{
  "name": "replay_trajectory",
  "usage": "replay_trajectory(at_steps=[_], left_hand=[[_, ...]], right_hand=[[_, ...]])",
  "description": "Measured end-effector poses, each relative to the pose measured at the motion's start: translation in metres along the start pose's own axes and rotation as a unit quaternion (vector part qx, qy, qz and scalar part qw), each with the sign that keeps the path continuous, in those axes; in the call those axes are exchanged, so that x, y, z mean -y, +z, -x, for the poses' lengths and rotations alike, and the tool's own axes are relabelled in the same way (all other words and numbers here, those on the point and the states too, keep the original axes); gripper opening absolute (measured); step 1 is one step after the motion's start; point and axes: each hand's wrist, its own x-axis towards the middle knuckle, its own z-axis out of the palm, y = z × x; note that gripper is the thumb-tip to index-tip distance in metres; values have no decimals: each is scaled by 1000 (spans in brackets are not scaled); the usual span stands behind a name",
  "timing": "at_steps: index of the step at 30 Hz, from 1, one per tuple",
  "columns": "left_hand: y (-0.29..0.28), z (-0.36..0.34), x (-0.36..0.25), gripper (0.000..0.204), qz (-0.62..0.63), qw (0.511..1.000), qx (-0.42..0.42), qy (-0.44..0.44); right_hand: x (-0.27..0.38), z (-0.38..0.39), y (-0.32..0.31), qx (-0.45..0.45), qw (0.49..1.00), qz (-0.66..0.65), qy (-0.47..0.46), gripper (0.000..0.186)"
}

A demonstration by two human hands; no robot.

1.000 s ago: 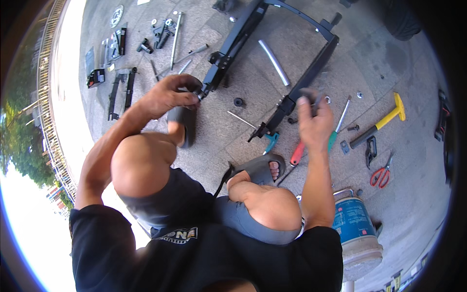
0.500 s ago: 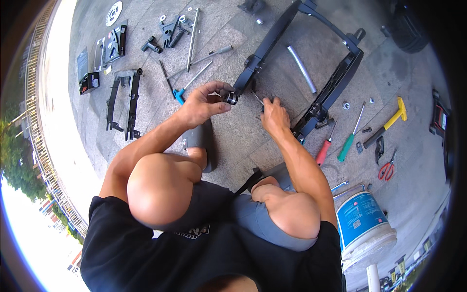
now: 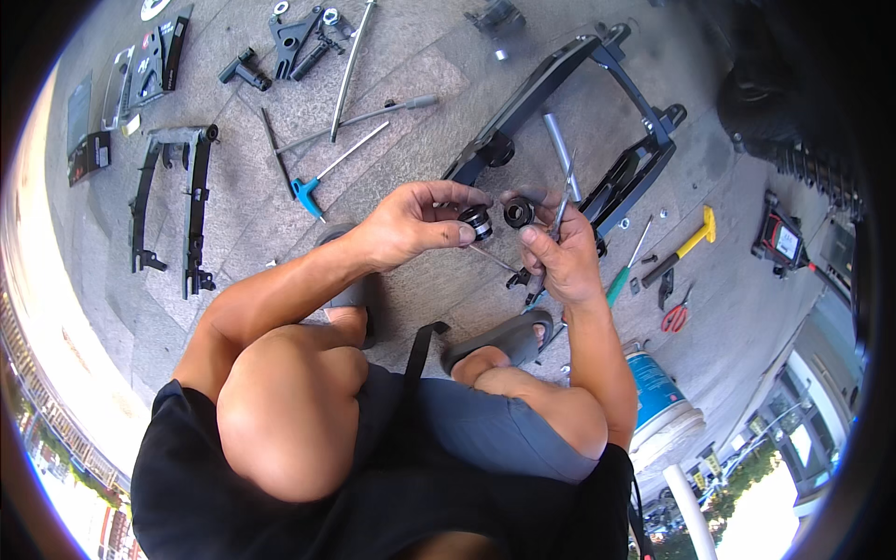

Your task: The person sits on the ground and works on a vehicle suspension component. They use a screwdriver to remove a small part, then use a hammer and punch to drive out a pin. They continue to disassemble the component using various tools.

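In the middle, my left hand [image 3: 422,222] pinches a round black part with silver bands [image 3: 474,222] between thumb and fingers. Beside it, my right hand [image 3: 560,261] holds a black ring [image 3: 519,211] at its fingertips and a long thin metal tool [image 3: 563,204], pointing upward. The two round parts are apart. Behind my hands lies a large black metal frame [image 3: 527,93] on the pavement, partly hidden by them, with a loose silver tube [image 3: 560,145] inside it.
Around lie a smaller black frame [image 3: 194,215], a blue T-handle wrench [image 3: 306,194], bracket parts [image 3: 289,42], a yellow hammer [image 3: 707,224], a green screwdriver [image 3: 619,283] and red pliers [image 3: 674,317]. A bucket [image 3: 663,392] stands by my right leg; a display device [image 3: 784,241] lies farther right.
My left hand has moved right with the banded part, away from the frame. My right hand came up beside it, now showing a black ring and tool. The view has turned.
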Motion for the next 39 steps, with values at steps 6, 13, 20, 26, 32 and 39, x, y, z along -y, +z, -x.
replay_trajectory(at_steps=[6, 13, 20, 26, 32, 39], left_hand=[[-8, 7, -1, 47, 161, 987, -2, -8], [-16, 11, 1, 41, 145, 989, -35, 15], [-9, 10, -1, 41, 140, 988, -60, 24], [-7, 13, -3, 40, 137, 987, -76, 20], [-8, 11, -1, 41, 93, 990, -84, 62], [-8, 12, 1, 44, 31, 990, -107, 81]], right_hand=[[-4, -12, 30, -27, 990, 129, -55, 44], [-7, -14, 33, 18, 976, 206, -68, 42], [-13, -14, 27, 21, 994, 103, -42, 45], [-20, -17, 25, 17, 999, 23, -31, 49], [-23, -19, 25, 22, 999, -7, -33, 50], [-25, -20, 24, 11, 1000, 5, -28, 56]])
